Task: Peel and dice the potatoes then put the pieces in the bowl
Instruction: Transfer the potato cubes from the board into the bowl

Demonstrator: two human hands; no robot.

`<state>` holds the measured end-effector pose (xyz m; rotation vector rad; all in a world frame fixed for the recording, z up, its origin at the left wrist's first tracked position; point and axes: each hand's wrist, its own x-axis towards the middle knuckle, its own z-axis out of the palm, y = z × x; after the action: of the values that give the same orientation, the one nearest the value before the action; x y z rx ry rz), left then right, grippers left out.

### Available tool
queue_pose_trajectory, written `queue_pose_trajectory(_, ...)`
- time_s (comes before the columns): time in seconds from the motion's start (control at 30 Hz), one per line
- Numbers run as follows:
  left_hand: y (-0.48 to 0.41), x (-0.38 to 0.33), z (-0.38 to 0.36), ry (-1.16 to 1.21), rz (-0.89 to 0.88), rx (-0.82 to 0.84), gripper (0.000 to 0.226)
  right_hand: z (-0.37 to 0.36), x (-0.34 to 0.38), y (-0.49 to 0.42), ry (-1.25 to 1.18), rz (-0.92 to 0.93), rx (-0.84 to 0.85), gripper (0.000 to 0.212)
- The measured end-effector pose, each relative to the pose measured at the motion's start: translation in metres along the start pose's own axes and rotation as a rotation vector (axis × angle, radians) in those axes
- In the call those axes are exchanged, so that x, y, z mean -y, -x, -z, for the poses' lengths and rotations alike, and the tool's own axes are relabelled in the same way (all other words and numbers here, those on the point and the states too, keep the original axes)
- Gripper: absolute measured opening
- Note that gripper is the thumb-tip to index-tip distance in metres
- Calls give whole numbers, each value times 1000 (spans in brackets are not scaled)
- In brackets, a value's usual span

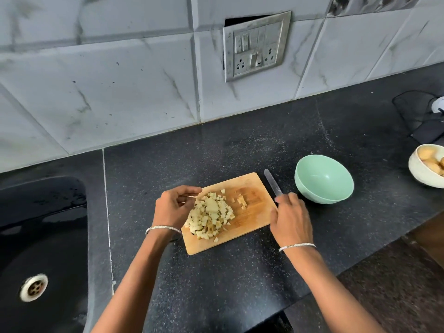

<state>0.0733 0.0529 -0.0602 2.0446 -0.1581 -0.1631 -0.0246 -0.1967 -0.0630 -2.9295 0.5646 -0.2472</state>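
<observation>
One head-worn wide-angle view, looking forward and down at close range onto the black countertop [240,145], forearms [134,272] entering from the bottom edge. Tiled wall [120,80] fills the top of frame, sink [43,224] lower left, cutting board [252,212] center, green bowl [324,179] right of center.

Wooden cutting board [249,213], glossy mint plastic bowl [324,180], speckled polished stone counter [240,272].

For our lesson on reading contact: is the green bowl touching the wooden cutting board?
Apart. The head view shows a strip of dark counter between the green bowl and the cutting board.
</observation>
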Motion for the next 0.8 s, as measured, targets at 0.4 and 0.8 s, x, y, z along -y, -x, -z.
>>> queue_pose_trajectory(0.4, 16, 12, 14, -336, 158, 53, 58, -34, 105, 0, -162, 593, 292, 60)
queue_pose_trajectory(0.8, 16, 16, 0, -472, 172, 205, 97, -17, 79, -34, -310, 248, 210, 16)
